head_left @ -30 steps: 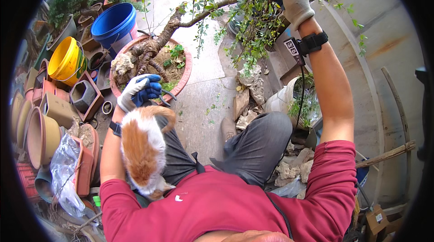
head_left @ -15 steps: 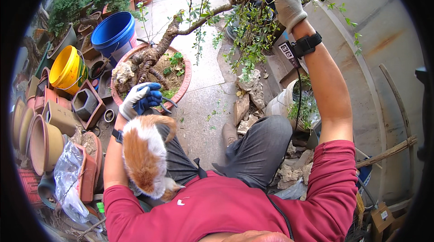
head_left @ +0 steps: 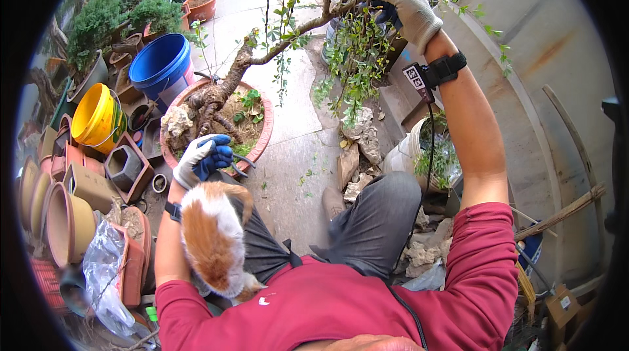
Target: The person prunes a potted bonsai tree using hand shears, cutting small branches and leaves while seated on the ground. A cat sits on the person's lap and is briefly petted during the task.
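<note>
A bonsai tree with a thick brown trunk (head_left: 226, 81) stands in a round terracotta pot (head_left: 267, 121), and its long branch (head_left: 288, 41) reaches up to the right. My left hand (head_left: 200, 159), in a white and blue glove, is closed beside the pot's near rim on a tool with two dark handles (head_left: 244, 166); its head is hidden. At the upper right, my gloved right hand (head_left: 413, 15) is closed round the branch's far part, its fingers partly behind leaves. Leafy twigs (head_left: 354, 56) hang below it. An orange and white cat (head_left: 213, 239) rests on my left thigh against my forearm.
Left of the pot stand a blue bucket (head_left: 160, 66), a yellow bucket (head_left: 98, 118) and several stacked planters (head_left: 69, 226). Broken stones (head_left: 357, 161) and a white bucket (head_left: 403, 154) lie right of the paving (head_left: 295, 154). A grey wall (head_left: 550, 56) bounds the right side.
My right hand has shifted slightly down and left at the branch. The left hand keeps its grip on the tool beside the pot. The view has shifted slightly, and the cat appears a little lower.
</note>
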`<state>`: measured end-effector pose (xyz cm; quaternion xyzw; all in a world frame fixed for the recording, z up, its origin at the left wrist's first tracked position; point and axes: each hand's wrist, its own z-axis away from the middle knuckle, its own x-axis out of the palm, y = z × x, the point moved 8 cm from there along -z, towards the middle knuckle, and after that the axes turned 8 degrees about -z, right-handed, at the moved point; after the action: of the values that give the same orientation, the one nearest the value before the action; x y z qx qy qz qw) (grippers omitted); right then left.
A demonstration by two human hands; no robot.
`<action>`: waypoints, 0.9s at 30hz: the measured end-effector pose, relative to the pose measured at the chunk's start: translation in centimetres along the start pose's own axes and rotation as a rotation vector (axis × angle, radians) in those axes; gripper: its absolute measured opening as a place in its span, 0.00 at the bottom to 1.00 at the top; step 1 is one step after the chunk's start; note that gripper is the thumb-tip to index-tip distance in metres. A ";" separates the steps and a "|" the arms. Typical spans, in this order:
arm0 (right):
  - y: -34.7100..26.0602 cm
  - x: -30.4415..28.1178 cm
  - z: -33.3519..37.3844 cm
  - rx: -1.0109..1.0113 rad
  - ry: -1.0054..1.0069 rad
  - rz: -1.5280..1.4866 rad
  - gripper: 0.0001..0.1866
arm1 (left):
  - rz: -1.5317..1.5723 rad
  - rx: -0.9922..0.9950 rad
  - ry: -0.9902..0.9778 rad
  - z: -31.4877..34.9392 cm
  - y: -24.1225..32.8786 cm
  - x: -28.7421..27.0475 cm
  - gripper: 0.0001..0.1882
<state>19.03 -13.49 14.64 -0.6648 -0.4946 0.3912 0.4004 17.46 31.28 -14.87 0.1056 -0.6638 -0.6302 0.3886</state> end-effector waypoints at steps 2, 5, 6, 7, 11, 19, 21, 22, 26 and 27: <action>-0.1 -0.1 0.2 0.023 0.025 -0.018 0.12 | 0.000 -0.009 0.011 0.0 -0.1 -0.1 0.27; -0.5 -0.1 0.5 0.019 0.056 0.090 0.12 | 0.005 -0.011 0.005 0.0 -0.1 -0.1 0.27; -0.6 0.1 0.5 0.011 0.035 0.089 0.12 | 0.002 -0.009 0.005 0.0 -0.1 -0.1 0.27; -0.7 0.3 0.4 0.001 0.015 0.089 0.11 | 0.007 0.001 -0.003 0.0 0.0 0.0 0.27; 0.1 -0.6 -0.3 -0.007 0.062 0.062 0.09 | -0.002 0.001 -0.006 0.0 -0.1 0.0 0.27; -1.3 -0.9 0.5 -0.525 -0.228 1.144 0.35 | -0.010 -0.011 0.007 -0.1 -0.3 -0.3 0.27; -2.6 -0.1 1.4 -0.700 -0.277 1.246 0.34 | -0.009 -0.013 0.005 -0.1 -0.3 -0.4 0.27; -3.3 0.6 2.0 -0.790 -0.301 1.296 0.33 | -0.008 -0.014 0.004 -0.1 -0.4 -0.4 0.27; -1.7 -1.4 0.5 0.058 -0.075 0.255 0.12 | -0.001 -0.006 0.003 0.0 -0.3 -0.4 0.28; -1.8 -1.0 0.9 0.116 -0.099 0.267 0.10 | 0.007 -0.008 0.001 -0.1 -0.3 -0.3 0.28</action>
<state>17.36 -13.94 16.09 -0.6802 -0.3975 0.5012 0.3579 17.62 31.39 -15.30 0.1023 -0.6616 -0.6313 0.3914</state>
